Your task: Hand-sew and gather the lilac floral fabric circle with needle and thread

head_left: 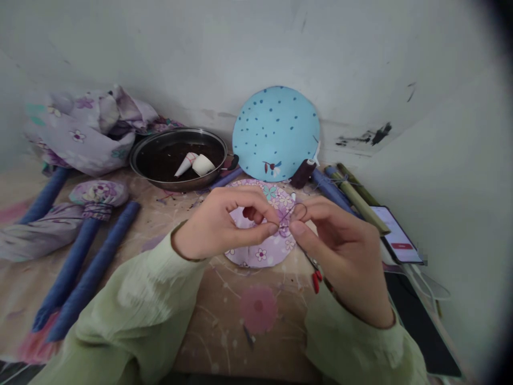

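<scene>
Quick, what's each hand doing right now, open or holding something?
Left hand: closed, pinching dark thread between thumb and finger.
Right hand: closed, pinching looped thread.

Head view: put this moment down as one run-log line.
left hand: pinching dark thread | right hand: pinching dark thread | beneath hands: floral disc | farther back: blue dotted disc, dark spool

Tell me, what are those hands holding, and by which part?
A thin dark thread. The left hand and the right hand each pinch a short stretch of it. Whether either grips an end cannot be told.
</scene>
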Demonstrator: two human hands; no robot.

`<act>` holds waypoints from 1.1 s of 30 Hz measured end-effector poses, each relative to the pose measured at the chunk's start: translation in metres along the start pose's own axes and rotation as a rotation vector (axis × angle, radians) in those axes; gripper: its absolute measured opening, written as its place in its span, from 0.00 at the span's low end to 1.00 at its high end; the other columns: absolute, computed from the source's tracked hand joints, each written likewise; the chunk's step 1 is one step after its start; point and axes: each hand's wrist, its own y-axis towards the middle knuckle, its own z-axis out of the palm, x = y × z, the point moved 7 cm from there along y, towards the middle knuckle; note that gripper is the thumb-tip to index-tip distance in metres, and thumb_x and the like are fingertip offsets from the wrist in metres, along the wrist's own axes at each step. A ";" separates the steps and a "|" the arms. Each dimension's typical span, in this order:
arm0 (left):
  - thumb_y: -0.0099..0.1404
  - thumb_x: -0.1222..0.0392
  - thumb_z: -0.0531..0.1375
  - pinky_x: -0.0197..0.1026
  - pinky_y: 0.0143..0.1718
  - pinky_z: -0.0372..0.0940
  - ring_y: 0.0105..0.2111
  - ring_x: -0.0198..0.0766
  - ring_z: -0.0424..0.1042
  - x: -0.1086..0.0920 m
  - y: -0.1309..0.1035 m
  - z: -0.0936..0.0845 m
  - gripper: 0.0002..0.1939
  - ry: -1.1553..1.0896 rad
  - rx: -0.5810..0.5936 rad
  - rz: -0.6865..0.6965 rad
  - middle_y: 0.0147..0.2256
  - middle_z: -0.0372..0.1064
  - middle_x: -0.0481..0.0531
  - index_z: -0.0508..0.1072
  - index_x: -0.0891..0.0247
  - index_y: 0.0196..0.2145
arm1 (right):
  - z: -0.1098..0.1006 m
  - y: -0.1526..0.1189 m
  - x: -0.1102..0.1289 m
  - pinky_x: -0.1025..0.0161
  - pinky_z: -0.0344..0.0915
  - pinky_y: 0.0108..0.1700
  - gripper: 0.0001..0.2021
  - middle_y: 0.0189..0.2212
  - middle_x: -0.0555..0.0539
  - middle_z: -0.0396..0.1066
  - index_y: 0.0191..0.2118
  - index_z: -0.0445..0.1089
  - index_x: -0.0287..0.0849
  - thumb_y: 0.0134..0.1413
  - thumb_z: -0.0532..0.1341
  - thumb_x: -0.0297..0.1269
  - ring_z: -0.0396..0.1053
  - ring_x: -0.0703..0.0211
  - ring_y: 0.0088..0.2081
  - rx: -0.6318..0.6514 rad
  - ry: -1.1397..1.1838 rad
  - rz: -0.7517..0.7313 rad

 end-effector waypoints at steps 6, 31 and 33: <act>0.54 0.70 0.62 0.34 0.28 0.62 0.25 0.30 0.63 -0.001 -0.001 0.004 0.03 -0.070 0.089 -0.013 0.25 0.69 0.49 0.74 0.66 0.25 | -0.007 -0.002 -0.008 0.63 0.66 0.39 0.05 0.29 0.51 0.68 0.32 0.71 0.45 0.52 0.62 0.27 0.66 0.62 0.35 -0.078 0.131 0.048; 0.50 0.57 0.69 0.31 0.28 0.60 0.25 0.27 0.65 0.035 -0.008 0.049 0.07 -0.917 0.097 -0.467 0.23 0.71 0.47 0.79 0.63 0.25 | 0.016 -0.003 -0.029 0.71 0.66 0.34 0.03 0.26 0.53 0.69 0.29 0.75 0.48 0.49 0.66 0.32 0.66 0.68 0.30 0.064 0.722 0.384; 0.49 0.57 0.69 0.31 0.27 0.58 0.24 0.27 0.65 0.036 -0.009 0.052 0.08 -0.950 0.106 -0.497 0.23 0.71 0.48 0.79 0.64 0.24 | 0.017 -0.003 -0.028 0.70 0.66 0.33 0.03 0.25 0.54 0.69 0.28 0.75 0.47 0.50 0.65 0.31 0.66 0.68 0.29 0.076 0.735 0.381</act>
